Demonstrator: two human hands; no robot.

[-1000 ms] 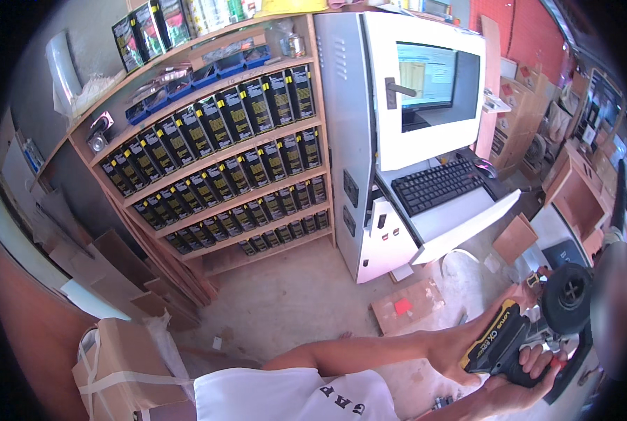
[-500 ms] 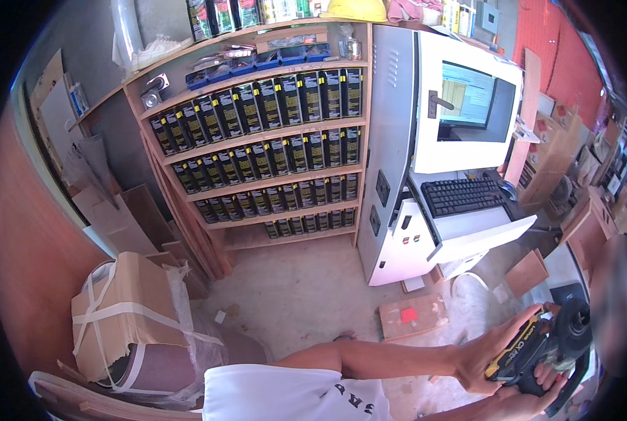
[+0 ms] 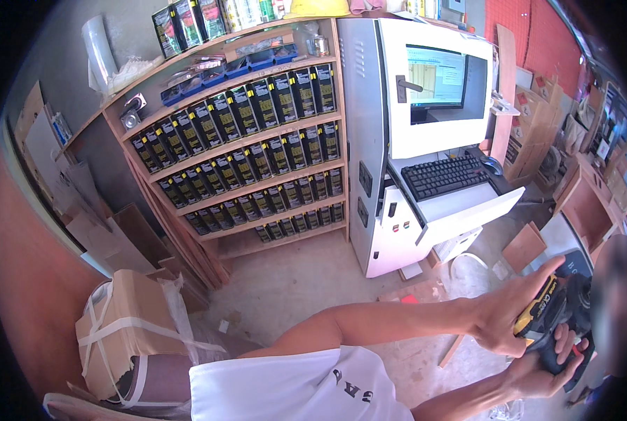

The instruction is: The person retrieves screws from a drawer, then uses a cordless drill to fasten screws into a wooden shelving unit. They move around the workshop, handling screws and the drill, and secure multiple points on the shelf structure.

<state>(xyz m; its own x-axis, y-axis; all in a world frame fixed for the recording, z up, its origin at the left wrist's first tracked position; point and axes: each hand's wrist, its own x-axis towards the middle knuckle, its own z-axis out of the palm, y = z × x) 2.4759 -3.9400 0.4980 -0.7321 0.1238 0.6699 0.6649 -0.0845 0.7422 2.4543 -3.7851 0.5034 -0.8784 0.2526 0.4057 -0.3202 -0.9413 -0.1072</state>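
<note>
Both my hands hold a yellow-and-black power tool at the lower right. My left hand grips its yellow end from the left, with one digit stretched up along the body. Beneath it, my right hand has its fingers wrapped round the tool's black lower part. A small red spot shows by those fingers. The tool's far side is hidden by a blurred patch at the right rim, and its exact kind cannot be made out.
A wooden shelf carries rows of black boxes. Beside it stands a white machine cabinet with a monitor and a keyboard on a pull-out tray. A strapped cardboard bundle sits lower left; a wooden board lies on the floor.
The view has turned somewhat, shifting the shelf and cabinet left. Both hands and the tool sit farther right in it. The tool has tilted, and a digit of my left hand now reaches higher.
</note>
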